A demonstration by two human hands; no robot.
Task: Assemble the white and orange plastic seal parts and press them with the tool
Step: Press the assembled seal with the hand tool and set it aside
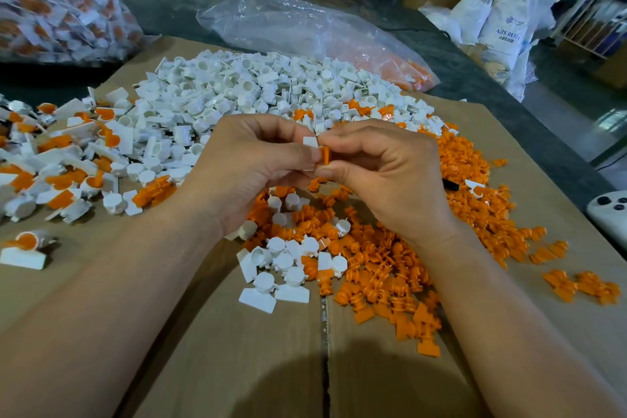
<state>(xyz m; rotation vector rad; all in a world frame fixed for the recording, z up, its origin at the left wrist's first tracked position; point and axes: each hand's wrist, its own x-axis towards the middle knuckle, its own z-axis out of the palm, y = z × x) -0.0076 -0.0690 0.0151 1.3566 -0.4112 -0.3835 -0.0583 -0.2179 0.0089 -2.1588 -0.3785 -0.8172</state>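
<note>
Both hands raised over flat brown cardboard sheet [237, 349], fingertips meeting.

Left hand [251, 163]: fingers curled, thumb and forefinger pinching small white plastic seal part [310, 141].

Right hand [383, 173]: fingers curled, pinching small orange plastic insert [325, 155], which touches the white part; whether it is seated I cannot tell, as the fingers cover the joint.

Large heap of loose white plastic parts [258, 92] beyond the hands. Spread of loose orange plastic parts [475, 187] below and right of them. Joined white-and-orange pieces [68, 153] scattered at left.

Slim black object [450, 185], possibly a pen or tool, mostly hidden behind right hand.

Crumpled clear plastic bag [305, 27] at back, holding some orange parts.
</note>
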